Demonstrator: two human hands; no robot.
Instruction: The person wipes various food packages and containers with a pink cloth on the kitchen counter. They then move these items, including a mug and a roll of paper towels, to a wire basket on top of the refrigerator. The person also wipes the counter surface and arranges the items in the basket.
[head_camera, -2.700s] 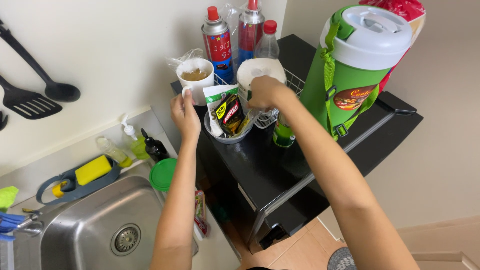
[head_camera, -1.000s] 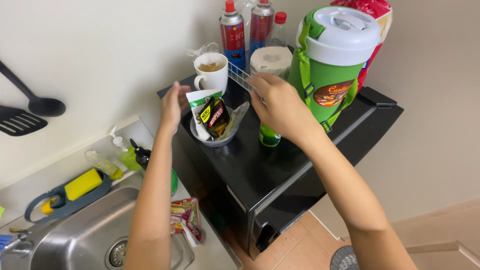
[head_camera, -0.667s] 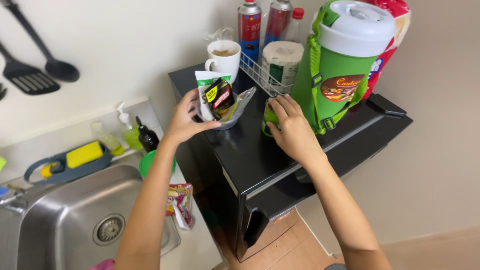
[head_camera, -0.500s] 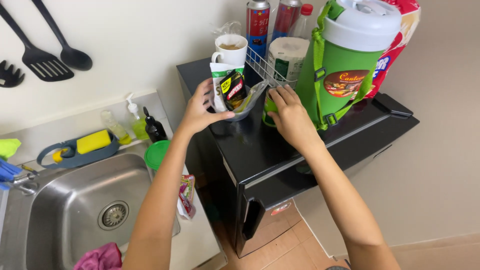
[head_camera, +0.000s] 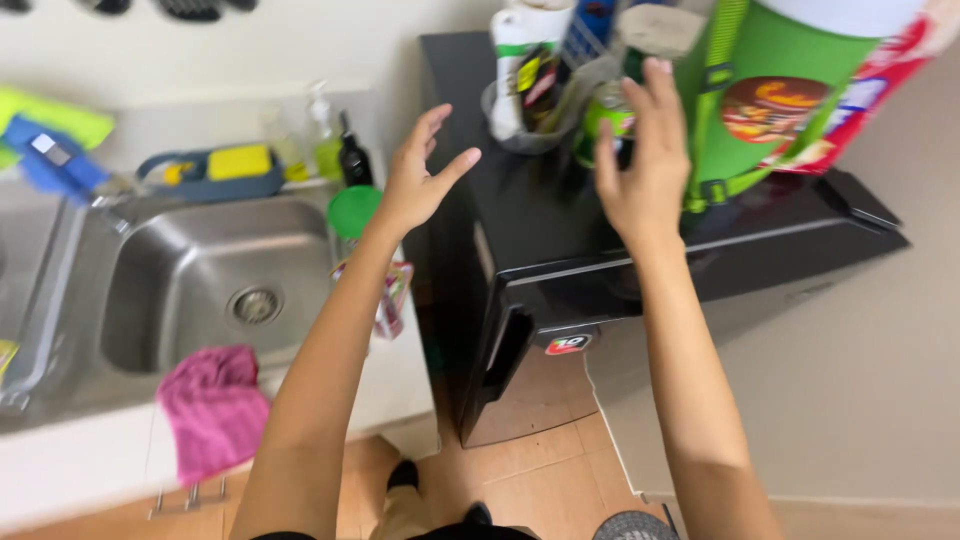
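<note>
Both hands up over the mini fridge top, neither gripping anything.

Near: pink cloth (head_camera: 213, 408) draped over the steel sink (head_camera: 190, 285) edge. Left hand (head_camera: 418, 180) hovers with fingers spread, palm facing right, empty, short of the clear bowl (head_camera: 520, 125) stuffed with sachets. Right hand (head_camera: 640, 165) is spread too, fingertips just at the small green can (head_camera: 603, 112), which stands on the black fridge (head_camera: 640, 240) between bowl and big green jug (head_camera: 790, 90). Can looks light, rigid and smooth, so likely slippery; take it around the sidewall, thumb opposite fingers.
</note>
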